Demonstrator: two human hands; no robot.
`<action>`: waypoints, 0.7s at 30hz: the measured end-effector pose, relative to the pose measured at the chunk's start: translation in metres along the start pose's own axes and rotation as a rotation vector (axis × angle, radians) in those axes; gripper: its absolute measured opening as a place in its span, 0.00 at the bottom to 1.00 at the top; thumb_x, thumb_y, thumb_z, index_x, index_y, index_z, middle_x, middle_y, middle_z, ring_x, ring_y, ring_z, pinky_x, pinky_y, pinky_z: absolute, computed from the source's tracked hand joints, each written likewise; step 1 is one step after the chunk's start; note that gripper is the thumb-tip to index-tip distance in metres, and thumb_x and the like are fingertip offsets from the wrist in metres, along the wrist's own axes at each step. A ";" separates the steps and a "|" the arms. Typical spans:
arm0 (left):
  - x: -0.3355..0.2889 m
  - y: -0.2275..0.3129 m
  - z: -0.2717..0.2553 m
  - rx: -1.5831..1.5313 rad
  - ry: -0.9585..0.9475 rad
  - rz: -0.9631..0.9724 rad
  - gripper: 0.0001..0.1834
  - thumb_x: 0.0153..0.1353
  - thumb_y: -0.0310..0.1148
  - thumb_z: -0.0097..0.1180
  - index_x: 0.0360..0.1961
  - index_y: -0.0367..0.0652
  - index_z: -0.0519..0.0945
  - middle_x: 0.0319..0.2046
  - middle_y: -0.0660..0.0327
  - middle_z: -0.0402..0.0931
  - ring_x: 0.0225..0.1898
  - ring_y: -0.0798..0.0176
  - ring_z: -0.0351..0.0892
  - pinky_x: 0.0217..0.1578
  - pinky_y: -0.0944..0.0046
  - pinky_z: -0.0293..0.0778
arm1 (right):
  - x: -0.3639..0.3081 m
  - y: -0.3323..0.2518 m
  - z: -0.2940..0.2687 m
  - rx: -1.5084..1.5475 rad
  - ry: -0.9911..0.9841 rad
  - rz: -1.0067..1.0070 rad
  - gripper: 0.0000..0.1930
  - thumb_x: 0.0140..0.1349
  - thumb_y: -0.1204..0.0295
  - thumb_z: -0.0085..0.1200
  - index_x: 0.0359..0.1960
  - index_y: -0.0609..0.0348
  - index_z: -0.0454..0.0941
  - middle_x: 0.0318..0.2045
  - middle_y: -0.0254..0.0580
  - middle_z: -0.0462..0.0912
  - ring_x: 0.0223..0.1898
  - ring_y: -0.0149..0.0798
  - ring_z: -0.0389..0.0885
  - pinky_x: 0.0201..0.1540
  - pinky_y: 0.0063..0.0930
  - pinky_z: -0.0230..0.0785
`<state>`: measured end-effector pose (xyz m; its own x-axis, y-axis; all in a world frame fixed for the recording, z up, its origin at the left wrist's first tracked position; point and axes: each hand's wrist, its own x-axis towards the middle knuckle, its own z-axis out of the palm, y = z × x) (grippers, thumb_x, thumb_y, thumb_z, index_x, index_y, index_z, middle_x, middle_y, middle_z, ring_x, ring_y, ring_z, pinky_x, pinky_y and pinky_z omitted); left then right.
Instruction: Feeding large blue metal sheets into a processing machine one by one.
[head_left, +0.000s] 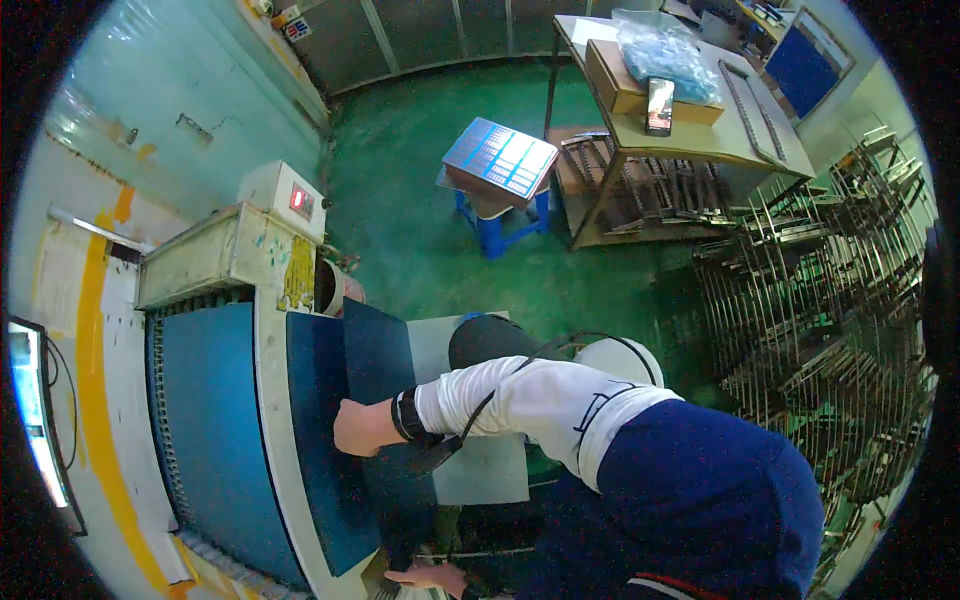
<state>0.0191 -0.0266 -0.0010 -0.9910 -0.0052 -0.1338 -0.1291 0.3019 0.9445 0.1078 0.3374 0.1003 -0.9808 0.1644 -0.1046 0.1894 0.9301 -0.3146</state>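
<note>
My right hand (365,428), with a dark strap at the wrist, is closed at the edge between two dark blue panels. One dark blue panel (315,400) leans along the machine's side; the other dark blue panel (378,350) stands at an angle beside it. The fingers seem wrapped on the second panel's edge, though my hand's back partly hides the grip. At the lower edge of the picture, my left hand (432,577) shows fingers stretched out close to the panels' lower end; its rest is cut off. A pale grey sheet (480,475) lies under my right forearm.
To the left is the machine's bed with a blue panel (215,400) and a row of rollers; its control box (300,200) glows red. A blue stool (490,235) carries stacked printed plates (500,158). Metal racks (820,310) crowd the right, below a table (690,145).
</note>
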 end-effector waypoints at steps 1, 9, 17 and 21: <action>-0.002 0.000 0.000 -0.003 -0.002 -0.001 0.33 0.66 0.56 0.35 0.67 0.50 0.58 0.62 0.50 0.58 0.62 0.49 0.60 0.61 0.47 0.58 | 0.000 0.002 0.004 -0.019 0.013 0.012 0.13 0.42 0.63 0.66 0.29 0.54 0.84 0.30 0.37 0.84 0.31 0.43 0.80 0.27 0.41 0.64; -0.007 -0.006 -0.005 -0.034 -0.014 0.003 0.32 0.66 0.56 0.36 0.66 0.50 0.60 0.62 0.49 0.59 0.59 0.48 0.64 0.58 0.47 0.62 | -0.010 -0.002 0.014 -0.045 0.018 0.030 0.11 0.44 0.66 0.63 0.28 0.56 0.84 0.29 0.39 0.83 0.29 0.45 0.79 0.27 0.41 0.62; -0.022 0.001 -0.005 -0.027 -0.054 -0.023 0.30 0.67 0.53 0.38 0.64 0.47 0.62 0.59 0.47 0.62 0.54 0.47 0.69 0.55 0.48 0.66 | -0.016 0.003 0.032 -0.019 0.088 0.029 0.10 0.42 0.65 0.62 0.25 0.56 0.84 0.24 0.40 0.82 0.26 0.45 0.79 0.25 0.42 0.62; -0.027 0.004 -0.014 -0.038 -0.065 -0.063 0.29 0.67 0.52 0.38 0.64 0.49 0.63 0.55 0.46 0.64 0.52 0.46 0.70 0.53 0.49 0.67 | -0.017 -0.007 0.024 -0.051 0.041 -0.004 0.09 0.42 0.65 0.62 0.25 0.55 0.84 0.23 0.39 0.82 0.26 0.45 0.79 0.23 0.40 0.62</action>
<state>0.0450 -0.0388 0.0112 -0.9767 0.0396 -0.2110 -0.1932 0.2664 0.9443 0.1238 0.3202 0.0822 -0.9829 0.1728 -0.0642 0.1838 0.9461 -0.2668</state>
